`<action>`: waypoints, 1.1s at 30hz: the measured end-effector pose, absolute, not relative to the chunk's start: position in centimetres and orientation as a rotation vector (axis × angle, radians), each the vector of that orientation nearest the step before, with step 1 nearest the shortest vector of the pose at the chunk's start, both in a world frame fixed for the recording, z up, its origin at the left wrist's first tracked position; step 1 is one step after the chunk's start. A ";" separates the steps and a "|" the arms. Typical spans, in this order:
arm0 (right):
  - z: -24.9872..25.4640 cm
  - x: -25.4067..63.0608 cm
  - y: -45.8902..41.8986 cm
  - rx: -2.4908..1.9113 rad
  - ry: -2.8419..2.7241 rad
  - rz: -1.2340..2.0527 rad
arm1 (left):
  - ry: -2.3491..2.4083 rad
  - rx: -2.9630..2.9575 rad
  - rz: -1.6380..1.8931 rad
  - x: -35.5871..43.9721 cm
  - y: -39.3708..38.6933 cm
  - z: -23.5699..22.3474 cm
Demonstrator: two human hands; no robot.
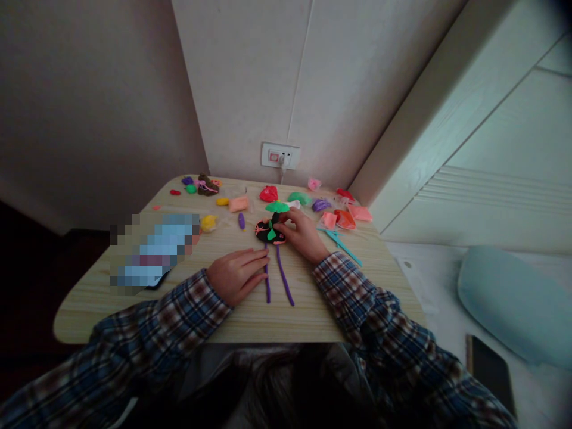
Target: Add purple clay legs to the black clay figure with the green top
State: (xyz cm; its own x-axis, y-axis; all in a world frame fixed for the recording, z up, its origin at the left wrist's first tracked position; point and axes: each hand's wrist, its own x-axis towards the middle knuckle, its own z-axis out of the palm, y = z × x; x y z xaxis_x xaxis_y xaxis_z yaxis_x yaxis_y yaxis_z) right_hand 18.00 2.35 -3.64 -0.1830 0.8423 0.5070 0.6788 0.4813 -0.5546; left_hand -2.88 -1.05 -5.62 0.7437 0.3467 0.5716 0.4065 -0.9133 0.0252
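Observation:
A modelling-clay figure lies mid-table. It has a black body (264,231) with orange and green details, a green cap-like piece (277,207) on top, and two long purple clay strips (285,277) running toward me. My right hand (302,233) pinches the figure's dark upper part just below the green piece; the fingertips are partly hidden. My left hand (239,275) rests palm down with fingers stretched out, the tips touching or just over the left purple strip (268,289). To the right of my right hand lies a turquoise clay tool (346,247).
Bagged and loose clay lumps lie along the back, among them a red one (269,193), a purple one (321,205) and a yellow one (208,223). A phone with a blurred screen (156,250) is at the left. A wall socket (280,156) holds a plug.

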 end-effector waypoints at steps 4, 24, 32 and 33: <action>-3.6 17.9 2.4 -1.263 -1.936 0.265 | -0.619 -2.826 -0.896 -2.8 -1.1 -5.5; -3.5 17.9 2.2 -1.284 -1.938 0.284 | -0.606 -2.827 -0.894 -2.8 -1.2 -5.2; -3.5 17.9 2.2 -1.272 -1.948 0.269 | -0.629 -2.837 -0.858 -2.8 -1.3 -5.1; -3.5 17.9 2.1 -1.269 -1.947 0.267 | -0.631 -2.838 -0.858 -2.8 -1.3 -5.1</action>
